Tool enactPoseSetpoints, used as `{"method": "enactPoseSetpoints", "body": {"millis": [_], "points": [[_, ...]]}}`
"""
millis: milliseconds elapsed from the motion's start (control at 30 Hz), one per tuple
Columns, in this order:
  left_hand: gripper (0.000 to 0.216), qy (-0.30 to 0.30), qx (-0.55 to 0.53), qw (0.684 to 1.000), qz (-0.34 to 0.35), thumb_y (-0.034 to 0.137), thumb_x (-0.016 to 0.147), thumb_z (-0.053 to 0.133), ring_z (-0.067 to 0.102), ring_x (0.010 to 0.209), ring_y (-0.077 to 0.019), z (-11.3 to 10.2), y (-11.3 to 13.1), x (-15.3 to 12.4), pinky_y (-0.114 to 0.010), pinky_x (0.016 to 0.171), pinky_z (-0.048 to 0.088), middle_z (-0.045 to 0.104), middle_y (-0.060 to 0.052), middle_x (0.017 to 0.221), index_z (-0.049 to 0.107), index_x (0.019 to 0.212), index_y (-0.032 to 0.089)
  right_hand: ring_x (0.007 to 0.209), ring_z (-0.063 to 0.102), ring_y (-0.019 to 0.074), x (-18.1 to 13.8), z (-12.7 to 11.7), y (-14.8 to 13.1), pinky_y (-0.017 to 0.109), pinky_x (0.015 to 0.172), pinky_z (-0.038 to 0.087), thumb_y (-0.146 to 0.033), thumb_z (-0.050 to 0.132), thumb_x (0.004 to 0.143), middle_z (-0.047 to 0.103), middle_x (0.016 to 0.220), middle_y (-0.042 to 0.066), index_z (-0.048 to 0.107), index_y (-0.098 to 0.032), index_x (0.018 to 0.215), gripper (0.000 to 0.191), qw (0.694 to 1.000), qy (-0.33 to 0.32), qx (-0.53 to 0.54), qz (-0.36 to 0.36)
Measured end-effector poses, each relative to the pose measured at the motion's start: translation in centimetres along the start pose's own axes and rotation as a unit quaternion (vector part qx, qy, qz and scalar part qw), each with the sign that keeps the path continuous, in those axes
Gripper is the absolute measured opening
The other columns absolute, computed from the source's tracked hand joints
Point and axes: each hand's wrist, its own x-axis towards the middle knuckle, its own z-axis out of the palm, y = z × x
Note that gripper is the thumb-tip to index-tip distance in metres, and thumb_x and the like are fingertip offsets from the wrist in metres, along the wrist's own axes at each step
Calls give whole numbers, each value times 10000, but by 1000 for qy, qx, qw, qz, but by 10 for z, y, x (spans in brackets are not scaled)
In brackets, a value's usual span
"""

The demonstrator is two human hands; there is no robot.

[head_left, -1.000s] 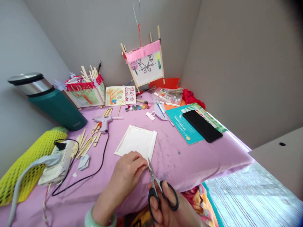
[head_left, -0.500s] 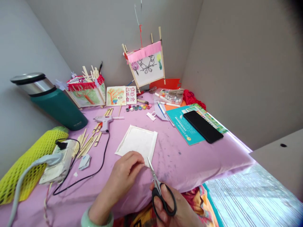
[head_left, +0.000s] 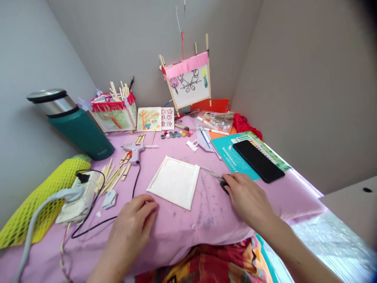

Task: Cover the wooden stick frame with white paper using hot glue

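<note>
The left hand rests on the lilac cloth of the surface, open and loosely curved, pinching nothing, its fingertips just beside the lower-left edge of the white paper-covered panel. The right hand lies well to the right of the panel, curled over the black handle of the scissors, whose closed blades point left and end just beside the panel's upper-right corner. The panel lies flat between the hands and a little beyond them, with a stretch of smudged cloth around it. Beyond the left hand are scattered wooden sticks, a glue gun and a power strip with its black cord. Beyond the right hand, a black phone lies on a teal booklet, and the cloth's right edge drops away past them. Compared with a moment earlier, the left hand has left the panel's lower edge, and the right hand and scissors have moved from the near edge of the cloth to the panel's right side.
</note>
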Motion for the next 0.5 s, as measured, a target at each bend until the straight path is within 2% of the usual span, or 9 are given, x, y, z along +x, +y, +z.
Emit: {"method": "enactPoseSetpoints", "body": {"millis": [67,133,233,267,333,500], "points": [[106,21,2,1000,6,175,878,550,560,925,-204,5,9,1,-360,822,446,595,-68,1001,636,939,190,966,546,319,2,2,-7,419,761,412,-165,532,893,650,1004,129,692,-151,935,166,999,48,-11,-14],[110,40,-28,999,24,135,878,543,545,907,-196,12,22,6,-357,809,440,595,-66,955,630,929,180,934,536,296,-1,2,-19,410,763,400,-178,580,873,654,970,106,696,-166,835,122,994,78,52,-50],[160,24,-89,994,50,93,884,521,528,867,-182,24,41,15,-345,767,431,601,-57,920,632,962,179,834,545,196,-9,4,-42,321,749,407,-155,638,846,643,850,40,668,-182,787,72,959,8,238,-155],[169,19,-100,994,50,89,884,520,524,855,-180,28,45,17,-346,755,427,601,-55,913,633,971,180,816,545,177,-12,5,-50,302,742,404,-148,642,846,634,821,24,657,-184,786,72,946,-17,277,-168],[166,18,-107,993,44,90,882,528,515,838,-180,35,49,20,-350,737,418,600,-53,896,637,968,180,818,542,167,-15,9,-61,294,749,390,-146,645,849,622,803,9,640,-186,788,73,938,-36,306,-160],[146,22,-119,992,33,76,869,539,500,810,-180,42,47,22,-355,710,400,595,-48,860,639,905,174,822,545,164,-13,13,-70,298,752,354,-170,647,848,618,806,0,619,-188,777,78,945,-64,295,-126]]}}
